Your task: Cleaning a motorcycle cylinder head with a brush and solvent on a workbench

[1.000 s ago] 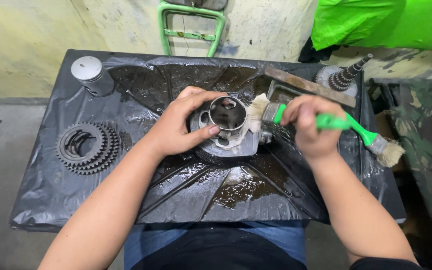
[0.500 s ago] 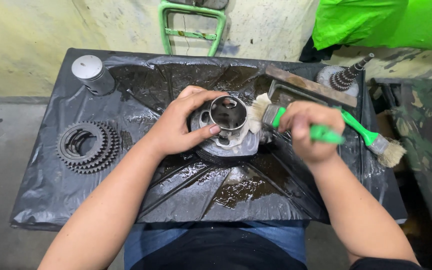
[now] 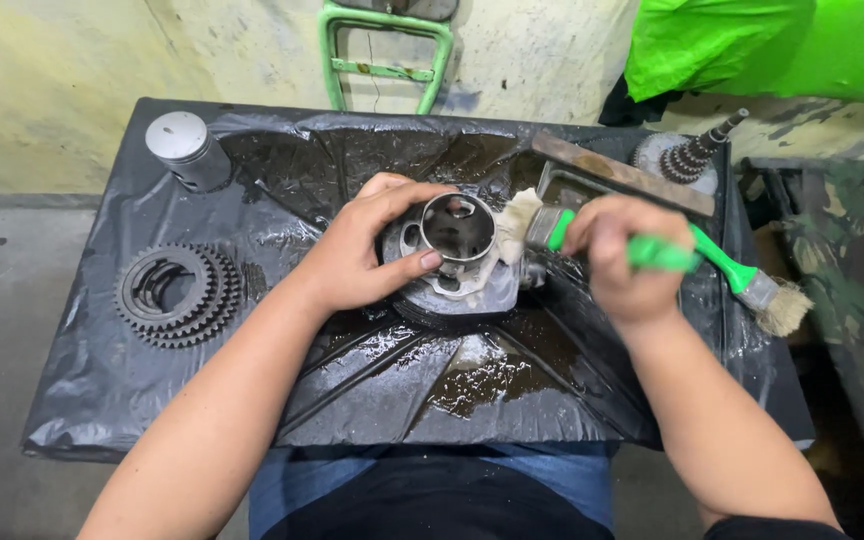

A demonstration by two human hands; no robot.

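Wet black plastic sheet (image 3: pixel 252 400) over bench: left hand (image 3: pixel 357 255) clasps metal cylinder part (image 3: pixel 452 255) mid-frame, right hand (image 3: pixel 622 255) fisted round green brush (image 3: pixel 552 228); slick sheet may let part slip.

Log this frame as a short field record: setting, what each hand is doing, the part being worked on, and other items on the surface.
Setting: tray lined with wet black plastic sheet
Left hand: grips the metal cylinder part, thumb on its rim
Right hand: holds a green-handled brush, bristles against the part's right side
Second brush: lies at the tray's right edge, bristles outward
Gear stack: left side of tray
Piston: far left corner
Geared shaft: beyond the far right corner
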